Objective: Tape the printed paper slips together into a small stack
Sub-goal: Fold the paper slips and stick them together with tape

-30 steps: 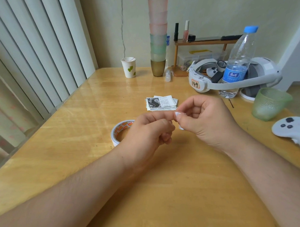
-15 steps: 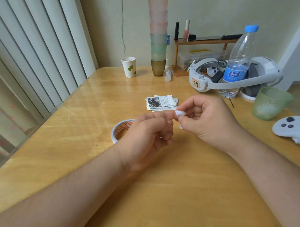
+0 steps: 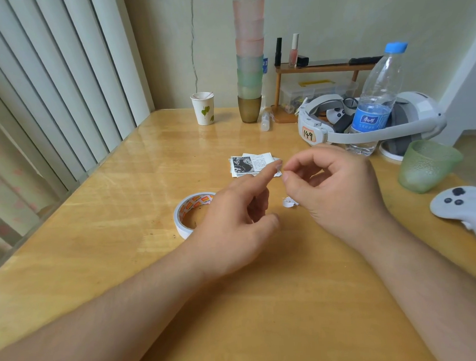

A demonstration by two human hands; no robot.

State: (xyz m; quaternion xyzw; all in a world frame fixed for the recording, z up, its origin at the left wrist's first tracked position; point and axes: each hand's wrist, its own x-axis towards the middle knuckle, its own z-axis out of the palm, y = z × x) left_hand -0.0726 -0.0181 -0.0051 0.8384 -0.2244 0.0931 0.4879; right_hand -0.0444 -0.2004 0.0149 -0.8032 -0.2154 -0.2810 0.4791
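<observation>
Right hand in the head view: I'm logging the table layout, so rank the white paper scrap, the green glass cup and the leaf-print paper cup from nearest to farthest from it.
From the right hand:
1. White paper scrap, on the table at the hand's thumb side.
2. Green glass cup, off to the right.
3. Leaf-print paper cup, far back left near the wall.

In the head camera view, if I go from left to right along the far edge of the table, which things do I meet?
Paper cup → stack of cups → small wooden shelf → white headset → water bottle → green glass.
</observation>
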